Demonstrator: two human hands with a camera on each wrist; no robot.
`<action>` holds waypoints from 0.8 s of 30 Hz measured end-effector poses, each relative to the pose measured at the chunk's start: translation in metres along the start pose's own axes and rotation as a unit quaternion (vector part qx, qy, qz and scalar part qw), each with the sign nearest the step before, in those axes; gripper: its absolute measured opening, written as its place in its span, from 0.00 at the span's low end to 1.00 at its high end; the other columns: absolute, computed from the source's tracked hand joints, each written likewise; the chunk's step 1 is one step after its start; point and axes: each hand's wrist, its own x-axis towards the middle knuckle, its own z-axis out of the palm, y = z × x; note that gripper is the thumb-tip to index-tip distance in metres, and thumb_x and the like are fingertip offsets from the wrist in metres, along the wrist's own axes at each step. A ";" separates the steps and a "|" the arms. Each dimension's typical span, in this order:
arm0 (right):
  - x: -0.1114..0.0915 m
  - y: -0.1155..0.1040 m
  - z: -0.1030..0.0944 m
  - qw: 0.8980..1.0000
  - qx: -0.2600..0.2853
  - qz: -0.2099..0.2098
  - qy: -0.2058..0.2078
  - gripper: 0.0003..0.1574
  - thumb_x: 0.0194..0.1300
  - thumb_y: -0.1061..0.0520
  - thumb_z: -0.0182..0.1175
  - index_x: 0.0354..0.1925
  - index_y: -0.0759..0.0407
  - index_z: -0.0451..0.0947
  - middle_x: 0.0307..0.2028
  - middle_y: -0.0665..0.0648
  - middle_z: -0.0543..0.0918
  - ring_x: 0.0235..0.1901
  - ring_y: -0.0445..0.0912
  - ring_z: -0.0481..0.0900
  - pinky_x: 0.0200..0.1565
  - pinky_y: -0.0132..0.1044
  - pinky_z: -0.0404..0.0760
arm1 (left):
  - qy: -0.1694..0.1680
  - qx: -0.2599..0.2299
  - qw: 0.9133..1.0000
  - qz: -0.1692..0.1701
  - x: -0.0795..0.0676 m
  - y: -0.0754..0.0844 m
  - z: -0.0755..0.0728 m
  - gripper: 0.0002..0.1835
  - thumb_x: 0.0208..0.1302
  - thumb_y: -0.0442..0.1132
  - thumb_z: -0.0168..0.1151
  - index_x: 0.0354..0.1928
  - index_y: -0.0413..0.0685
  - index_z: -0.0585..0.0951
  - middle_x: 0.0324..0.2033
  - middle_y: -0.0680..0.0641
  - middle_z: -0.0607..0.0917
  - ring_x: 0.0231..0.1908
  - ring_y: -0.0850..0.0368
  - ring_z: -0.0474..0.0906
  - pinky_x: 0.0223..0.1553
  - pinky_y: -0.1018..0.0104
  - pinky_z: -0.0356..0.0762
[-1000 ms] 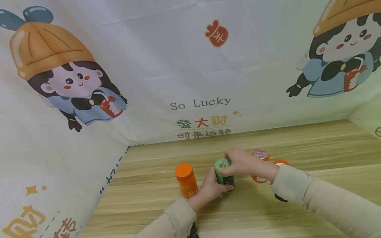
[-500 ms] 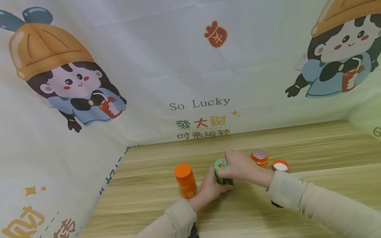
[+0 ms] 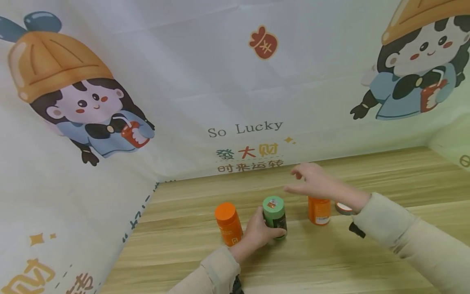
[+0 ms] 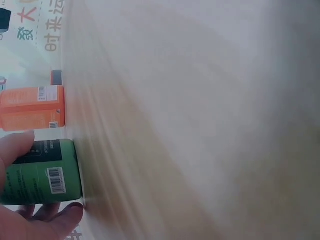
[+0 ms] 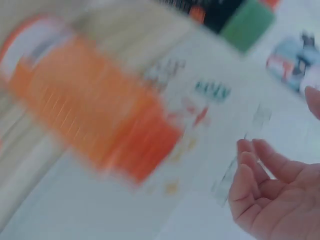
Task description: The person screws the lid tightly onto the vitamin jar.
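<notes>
My left hand (image 3: 258,230) grips the lower part of a green bottle (image 3: 274,206), which stands upright with its lid on and a small sticker on top. In the left wrist view, the thumb and fingers wrap the green bottle (image 4: 42,172) from both sides. My right hand (image 3: 313,181) is raised to the right of the green lid, with loosely bent fingers and nothing in them. Below it stands an orange bottle (image 3: 318,211), its top hidden behind that hand. In the right wrist view this orange bottle (image 5: 95,100) is blurred, beside the empty right hand (image 5: 275,190).
A second orange bottle (image 3: 228,224), capped, stands left of my left hand. An orange-rimmed cap (image 3: 344,208) with a white inside lies on the wooden table (image 3: 176,261), partly behind my right wrist. A printed cloth (image 3: 191,94) walls off the back and sides.
My right hand has let go of the green bottle's lid and moved up and right, over the open orange bottle. My left hand keeps its grip, and the green bottle stays in place.
</notes>
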 end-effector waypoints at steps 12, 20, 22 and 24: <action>-0.031 0.087 -0.032 0.998 -0.032 -0.022 -0.043 0.22 0.56 0.56 0.62 0.43 0.73 0.74 0.39 0.66 0.79 0.41 0.60 0.75 0.43 0.53 0.75 | 0.010 -0.035 0.999 0.028 -0.006 -0.007 -0.009 0.42 0.46 0.38 0.72 0.61 0.39 0.60 0.54 0.39 0.72 0.55 0.43 0.69 0.56 0.46 0.65; -0.050 0.118 -0.021 0.988 -0.023 0.004 -0.154 0.46 0.48 0.51 0.69 0.58 0.73 0.62 0.55 0.75 0.68 0.53 0.68 0.66 0.49 0.60 0.70 | 0.131 -0.013 0.975 0.178 -0.021 0.029 -0.007 0.45 0.50 0.40 0.70 0.66 0.45 0.52 0.66 0.44 0.54 0.64 0.47 0.53 0.62 0.45 0.56; -0.052 0.123 -0.017 0.987 -0.021 0.003 -0.159 0.48 0.47 0.52 0.70 0.60 0.73 0.61 0.57 0.76 0.65 0.55 0.70 0.63 0.49 0.62 0.68 | 0.149 -0.009 0.958 0.245 -0.024 0.044 -0.002 0.43 0.51 0.37 0.68 0.65 0.43 0.53 0.68 0.44 0.51 0.66 0.47 0.49 0.64 0.46 0.54; -0.052 0.127 -0.013 0.987 -0.023 -0.002 -0.159 0.48 0.45 0.53 0.70 0.59 0.72 0.61 0.56 0.76 0.65 0.54 0.71 0.63 0.48 0.62 0.68 | 0.133 -0.025 0.951 0.279 -0.026 0.058 0.006 0.42 0.52 0.35 0.67 0.65 0.41 0.52 0.67 0.43 0.53 0.66 0.48 0.51 0.64 0.48 0.54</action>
